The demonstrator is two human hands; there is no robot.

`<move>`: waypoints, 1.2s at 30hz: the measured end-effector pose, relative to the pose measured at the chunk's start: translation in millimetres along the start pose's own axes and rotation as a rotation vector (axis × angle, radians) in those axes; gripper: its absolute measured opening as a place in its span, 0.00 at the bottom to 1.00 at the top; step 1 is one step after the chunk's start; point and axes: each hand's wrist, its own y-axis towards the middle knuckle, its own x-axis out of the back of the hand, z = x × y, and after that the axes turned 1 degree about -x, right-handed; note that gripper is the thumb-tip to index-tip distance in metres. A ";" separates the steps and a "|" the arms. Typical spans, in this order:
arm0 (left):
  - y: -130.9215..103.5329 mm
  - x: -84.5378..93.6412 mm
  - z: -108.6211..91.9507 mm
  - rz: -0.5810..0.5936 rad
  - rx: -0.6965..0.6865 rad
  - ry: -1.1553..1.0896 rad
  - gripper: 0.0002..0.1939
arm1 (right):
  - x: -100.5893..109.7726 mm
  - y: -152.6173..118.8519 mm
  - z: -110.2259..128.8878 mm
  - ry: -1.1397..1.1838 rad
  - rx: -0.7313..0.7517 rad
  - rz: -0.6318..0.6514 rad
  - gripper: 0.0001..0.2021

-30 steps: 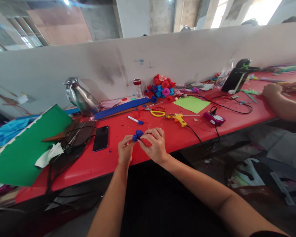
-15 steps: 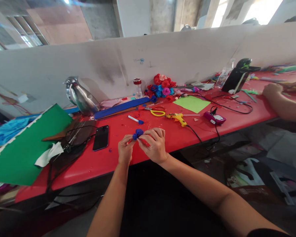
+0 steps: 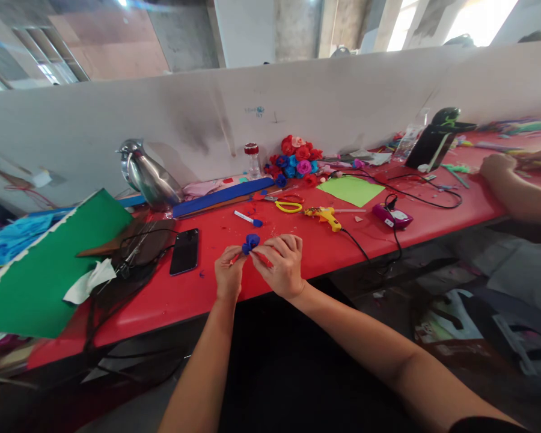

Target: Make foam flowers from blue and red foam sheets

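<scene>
blue flower (image 3: 252, 240) held in both hands
left hand (image 3: 228, 278) pinches its lower edge, right hand (image 3: 285, 269) grasps it close by; it looks only part-shaped.

Craft workshop, apparently for flower making. The type of place is indicated by a long red surface (image 3: 144, 307), set against a low pale partition (image 3: 342, 96), on which craft materials and tools are spread: a yellow glue gun (image 3: 327, 217), scissors (image 3: 288, 205), a marker (image 3: 247, 218), a green sheet (image 3: 350, 190) and a cluster of coloured flowers (image 3: 297, 159). A shared bench is suggested by another person's hand (image 3: 499, 165), seen farther along. Bare, unfinished-looking walls and bright windows (image 3: 478, 21) are seen beyond the partition.
</scene>
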 end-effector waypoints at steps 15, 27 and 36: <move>1.1 4.9 4.2 0.001 -0.114 0.158 0.02 | -2.2 1.0 -0.8 -0.015 0.006 0.007 0.05; -0.9 4.4 -0.7 0.029 -0.174 0.240 0.01 | 0.8 1.9 1.1 -0.090 0.018 -0.018 0.06; -0.1 4.8 2.6 0.054 -0.249 0.322 0.04 | -0.3 2.2 -3.5 -0.154 0.144 -0.061 0.08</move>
